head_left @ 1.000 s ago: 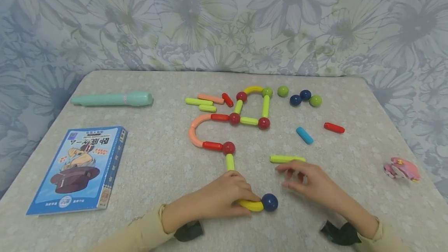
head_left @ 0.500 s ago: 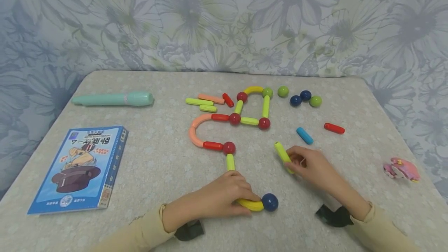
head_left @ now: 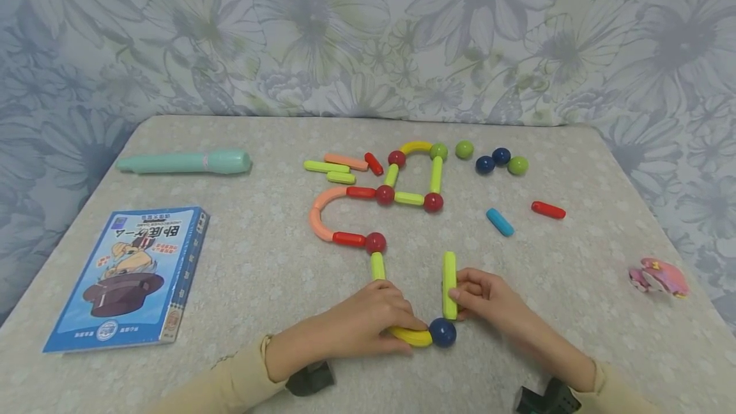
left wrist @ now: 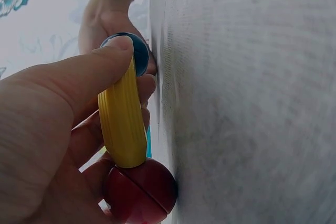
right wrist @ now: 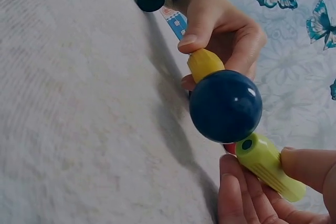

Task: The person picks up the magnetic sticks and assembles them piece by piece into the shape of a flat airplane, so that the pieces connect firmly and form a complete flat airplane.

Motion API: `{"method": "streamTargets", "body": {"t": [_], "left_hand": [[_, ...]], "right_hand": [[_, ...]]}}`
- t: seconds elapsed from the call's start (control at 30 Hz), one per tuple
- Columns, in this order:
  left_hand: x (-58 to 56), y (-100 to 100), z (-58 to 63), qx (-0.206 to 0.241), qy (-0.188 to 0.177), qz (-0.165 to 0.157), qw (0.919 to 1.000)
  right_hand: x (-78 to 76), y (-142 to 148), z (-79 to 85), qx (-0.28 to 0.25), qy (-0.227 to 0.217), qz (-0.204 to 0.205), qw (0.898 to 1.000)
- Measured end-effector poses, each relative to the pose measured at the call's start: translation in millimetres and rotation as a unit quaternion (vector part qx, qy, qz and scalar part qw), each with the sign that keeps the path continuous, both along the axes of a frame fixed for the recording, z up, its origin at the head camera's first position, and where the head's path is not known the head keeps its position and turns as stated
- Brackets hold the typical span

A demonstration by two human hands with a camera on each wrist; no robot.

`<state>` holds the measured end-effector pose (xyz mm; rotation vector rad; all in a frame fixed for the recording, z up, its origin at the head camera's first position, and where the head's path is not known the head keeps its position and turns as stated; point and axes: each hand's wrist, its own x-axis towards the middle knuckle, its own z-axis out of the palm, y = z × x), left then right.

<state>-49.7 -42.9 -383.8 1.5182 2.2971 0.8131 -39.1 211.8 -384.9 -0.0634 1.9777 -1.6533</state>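
My left hand (head_left: 365,321) grips a curved yellow magnetic rod (head_left: 413,337) low on the table. A dark blue ball (head_left: 443,333) sits at the rod's right end. In the left wrist view a red ball (left wrist: 140,192) sits at its other end, hidden by the hand in the head view. Between thumb and fingers, my right hand (head_left: 489,299) pinches a long lime-green rod (head_left: 449,283), its near end right at the blue ball. Beyond my left hand, a lime rod (head_left: 377,267) leads up to a red ball (head_left: 375,243) of the joined chain.
The chain runs on through a peach curve (head_left: 319,216) to a closed loop of rods and balls. Loose rods lie left of the loop; a blue rod (head_left: 500,222), a red rod (head_left: 548,210) and loose balls (head_left: 501,157) lie right. Around them: boxed game (head_left: 129,280), mint case (head_left: 184,162), pink figurine (head_left: 659,278).
My right hand has picked up the long lime rod, turned it upright in the head view and brought it left and nearer, to the blue ball. The left hand has kept still.
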Motion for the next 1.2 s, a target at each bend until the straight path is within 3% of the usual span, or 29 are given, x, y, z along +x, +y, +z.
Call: {"method": "streamTargets", "body": {"t": [0.47,0.8,0.9,1.0,1.1,1.2], "left_hand": [[-0.1,-1,0.5,0.0,0.009,0.0,1.0],[-3.1,-6,5.8,0.017,-0.007,0.013,0.9997],[-17.1,-21,16.6,0.051,0.006,0.054,0.9972],[-40.0,-43,26.3,0.064,0.045,0.141,0.9869],[-60.8,-58,26.9,0.016,0.073,0.21,0.9749],[-73.9,-61,21.4,-0.06,0.092,0.217,0.9699]], "right_hand": [[-1.0,-7,-2.2,-0.016,-0.011,-0.007,1.0],[-5.4,-14,-2.5,-0.005,-0.008,-0.002,1.0],[-7.2,-15,-2.8,-0.007,-0.012,-0.003,1.0],[-8.7,-17,-3.1,0.0,-0.017,-0.008,1.0],[-9.4,-19,-3.4,0.013,-0.021,-0.013,1.0],[-9.2,-22,-3.6,0.021,-0.021,-0.014,0.999]]}}
